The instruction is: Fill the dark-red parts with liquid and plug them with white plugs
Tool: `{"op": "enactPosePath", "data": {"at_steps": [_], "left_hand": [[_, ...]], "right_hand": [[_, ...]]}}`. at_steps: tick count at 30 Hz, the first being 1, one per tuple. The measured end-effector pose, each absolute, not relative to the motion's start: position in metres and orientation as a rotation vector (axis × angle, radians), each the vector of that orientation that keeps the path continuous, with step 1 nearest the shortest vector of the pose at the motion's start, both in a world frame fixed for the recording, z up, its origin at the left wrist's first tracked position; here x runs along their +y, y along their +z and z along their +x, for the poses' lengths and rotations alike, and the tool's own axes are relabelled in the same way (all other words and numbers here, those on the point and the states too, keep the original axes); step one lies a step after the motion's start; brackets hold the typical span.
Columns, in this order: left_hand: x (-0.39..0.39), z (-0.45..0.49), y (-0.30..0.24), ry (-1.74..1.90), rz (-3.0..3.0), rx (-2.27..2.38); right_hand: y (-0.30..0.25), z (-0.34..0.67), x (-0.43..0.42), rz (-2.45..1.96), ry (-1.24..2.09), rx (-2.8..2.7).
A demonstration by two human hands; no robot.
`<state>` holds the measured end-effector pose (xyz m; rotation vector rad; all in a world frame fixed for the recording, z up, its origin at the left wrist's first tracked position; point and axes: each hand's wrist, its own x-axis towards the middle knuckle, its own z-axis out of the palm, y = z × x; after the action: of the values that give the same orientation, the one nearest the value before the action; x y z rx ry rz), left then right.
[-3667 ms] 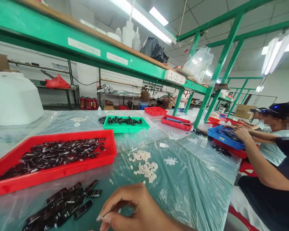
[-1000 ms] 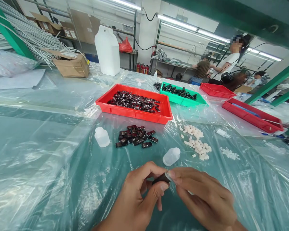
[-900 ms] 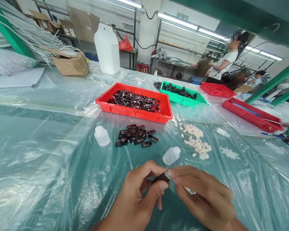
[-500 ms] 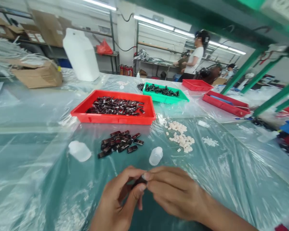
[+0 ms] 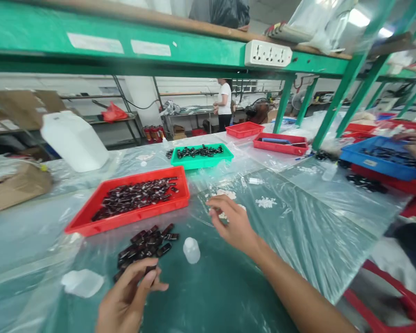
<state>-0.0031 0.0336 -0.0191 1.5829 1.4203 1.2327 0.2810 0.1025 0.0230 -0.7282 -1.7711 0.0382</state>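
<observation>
Two hands: ours, both over the plastic-covered counter [image 5: 298, 222].
Left hand [image 5: 126, 300]: we pinch one dark piece [image 5: 150, 269] at the near edge of the loose dark pile [image 5: 147, 243].
Right hand [image 5: 234, 224]: fingers loosely spread, holding nothing, over the white bits [image 5: 225, 193].
Small bottle [image 5: 192, 249]: upright between our hands.
Red tray [image 5: 90, 221]: behind the pile.

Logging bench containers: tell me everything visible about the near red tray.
The near red tray is a shallow rectangular bin that looks like moulded plastic, with low flared walls and a rolled rim. It sits flat on the clear plastic sheet covering the bench, skewed so its long side runs up to the right. Inside lies a loose heap of small dark glossy pieces, spread across most of the floor. More such pieces lie just outside its front wall. Neither hand touches it.
</observation>
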Motion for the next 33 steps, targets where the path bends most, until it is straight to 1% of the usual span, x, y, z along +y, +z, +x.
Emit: {"op": "enactPosePath", "data": {"at_steps": [3,6,10,13,15,18,23,27,33], "left_hand": [[0.067,0.005,0.002,1.235,1.640,1.449],[0.128,0.018,0.038,1.289,1.677,1.537],[0.204,0.023,0.087,1.189,1.738,1.708],[0.212,0.023,0.098,1.084,1.828,1.792],[0.190,0.024,0.088,1.031,1.902,1.787],[0.138,0.019,0.051,0.967,1.987,1.757],[0.073,-0.014,-0.010,1.017,2.002,1.828],[0.063,-0.034,-0.024,0.975,2.034,1.878],[0.071,-0.014,-0.030,0.710,2.305,1.816]], "right_hand": [[0.024,0.291,0.107,-0.766,0.066,-1.688],[0.022,0.297,0.110,-0.816,0.099,-1.648],[0.017,0.307,0.116,-0.908,0.115,-1.642],[0.014,0.321,0.124,-1.027,0.122,-1.638],[0.014,0.333,0.129,-1.136,0.145,-1.659],[0.014,0.346,0.135,-1.295,0.234,-1.813],[0.012,0.336,0.130,-1.434,0.411,-2.166],[0.016,0.311,0.117,-1.362,0.551,-2.320],[0.012,0.282,0.103,-1.122,0.919,-2.448]]}}
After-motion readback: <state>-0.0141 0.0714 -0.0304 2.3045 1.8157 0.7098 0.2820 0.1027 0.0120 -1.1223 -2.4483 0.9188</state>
